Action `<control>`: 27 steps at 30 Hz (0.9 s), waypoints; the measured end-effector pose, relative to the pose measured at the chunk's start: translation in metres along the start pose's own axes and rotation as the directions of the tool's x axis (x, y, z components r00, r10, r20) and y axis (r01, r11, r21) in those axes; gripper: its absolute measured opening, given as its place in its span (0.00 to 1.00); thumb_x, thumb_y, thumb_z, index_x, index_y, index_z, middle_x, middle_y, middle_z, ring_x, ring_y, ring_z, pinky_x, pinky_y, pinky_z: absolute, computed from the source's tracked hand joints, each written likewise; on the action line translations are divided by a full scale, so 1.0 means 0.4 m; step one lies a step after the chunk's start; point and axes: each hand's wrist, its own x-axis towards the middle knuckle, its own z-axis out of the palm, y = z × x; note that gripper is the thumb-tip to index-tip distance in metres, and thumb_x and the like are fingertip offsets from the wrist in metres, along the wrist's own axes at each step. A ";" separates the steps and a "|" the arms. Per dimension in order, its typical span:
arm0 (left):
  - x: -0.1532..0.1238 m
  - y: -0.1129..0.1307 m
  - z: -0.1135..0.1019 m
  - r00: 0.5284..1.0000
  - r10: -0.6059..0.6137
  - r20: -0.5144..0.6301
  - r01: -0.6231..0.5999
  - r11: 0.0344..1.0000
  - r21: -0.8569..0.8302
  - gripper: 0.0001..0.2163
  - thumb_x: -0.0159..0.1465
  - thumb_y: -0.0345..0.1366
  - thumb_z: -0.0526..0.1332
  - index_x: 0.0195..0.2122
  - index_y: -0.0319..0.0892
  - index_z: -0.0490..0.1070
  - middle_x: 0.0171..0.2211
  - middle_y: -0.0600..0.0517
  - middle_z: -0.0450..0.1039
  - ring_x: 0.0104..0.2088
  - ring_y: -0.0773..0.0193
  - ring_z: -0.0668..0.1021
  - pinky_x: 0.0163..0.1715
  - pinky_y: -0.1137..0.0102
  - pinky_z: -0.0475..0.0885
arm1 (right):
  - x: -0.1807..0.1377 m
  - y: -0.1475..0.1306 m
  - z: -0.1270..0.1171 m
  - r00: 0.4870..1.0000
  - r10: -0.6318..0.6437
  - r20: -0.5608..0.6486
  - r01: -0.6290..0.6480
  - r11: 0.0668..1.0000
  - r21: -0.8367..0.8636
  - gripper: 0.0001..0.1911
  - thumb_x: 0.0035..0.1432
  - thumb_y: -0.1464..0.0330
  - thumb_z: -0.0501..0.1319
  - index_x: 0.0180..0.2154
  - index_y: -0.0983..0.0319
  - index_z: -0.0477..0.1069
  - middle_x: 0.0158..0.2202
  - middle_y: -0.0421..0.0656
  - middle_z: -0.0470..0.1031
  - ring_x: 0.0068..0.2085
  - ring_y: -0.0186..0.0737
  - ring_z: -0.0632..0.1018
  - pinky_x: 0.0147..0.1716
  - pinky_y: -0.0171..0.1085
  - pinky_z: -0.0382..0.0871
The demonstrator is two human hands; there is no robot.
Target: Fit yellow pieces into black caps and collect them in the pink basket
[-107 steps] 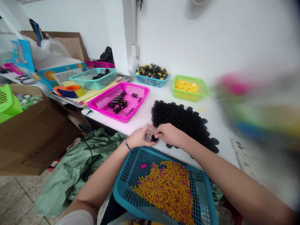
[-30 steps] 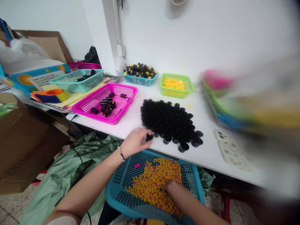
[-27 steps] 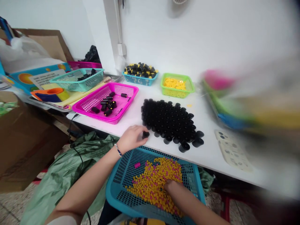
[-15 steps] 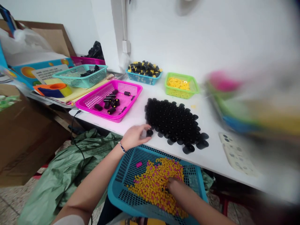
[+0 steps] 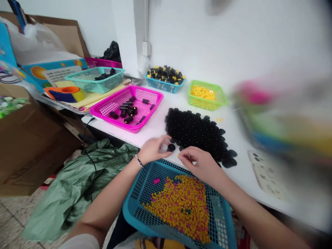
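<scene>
While a blue plastic mesh basket (image 5: 129, 211) rests just below the worktop's front edge, heaped with tiny yellow and pink pellets (image 5: 178, 211), the left hand (image 5: 153, 150) curves half open, gripping nothing, just beside a single matte black cylinder (image 5: 171, 147) standing on the white worktop (image 5: 153, 131). The right hand (image 5: 199, 163) hangs loosely bunched above the basket's far rim, near that cylinder; whether its fingertips (image 5: 181, 155) pinch anything is too small to tell. Beyond the hands, a tightly packed patch of black cylinders (image 5: 194, 129) spreads across the worktop, a few tipped on their sides at its right end. Toward the back edge, a magenta mesh basket (image 5: 135, 129) holds loose black pieces, a small blue basket (image 5: 163, 89) holds black-and-yellow parts, and a green basket (image 5: 193, 102) holds yellow bits
</scene>
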 end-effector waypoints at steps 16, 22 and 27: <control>-0.004 -0.008 -0.002 1.000 0.020 -0.003 -0.020 1.000 0.001 0.26 0.54 0.45 0.63 0.53 0.48 0.58 0.38 0.56 0.76 0.30 0.64 0.77 0.36 0.68 0.69 | 0.104 0.031 0.039 0.968 -0.249 0.032 0.248 0.928 -0.278 0.10 0.61 0.72 0.51 0.35 0.63 0.72 0.38 0.44 0.72 0.40 0.37 0.75 0.43 0.40 0.71; -0.005 -0.006 -0.001 1.000 0.018 -0.016 -0.018 1.000 0.007 0.25 0.54 0.44 0.63 0.52 0.48 0.60 0.38 0.57 0.76 0.29 0.65 0.76 0.37 0.68 0.69 | 0.074 0.049 0.084 0.933 -0.358 0.023 0.329 0.828 -0.453 0.13 0.62 0.74 0.49 0.42 0.66 0.70 0.43 0.50 0.71 0.48 0.44 0.71 0.50 0.45 0.67; -0.005 -0.004 0.000 0.999 0.023 -0.027 -0.023 1.000 0.017 0.24 0.54 0.43 0.63 0.52 0.49 0.61 0.38 0.58 0.76 0.35 0.63 0.77 0.38 0.68 0.69 | 0.039 0.065 0.126 0.937 -0.348 0.000 0.290 0.782 -0.551 0.20 0.61 0.79 0.44 0.51 0.69 0.65 0.47 0.54 0.70 0.53 0.47 0.68 0.53 0.48 0.65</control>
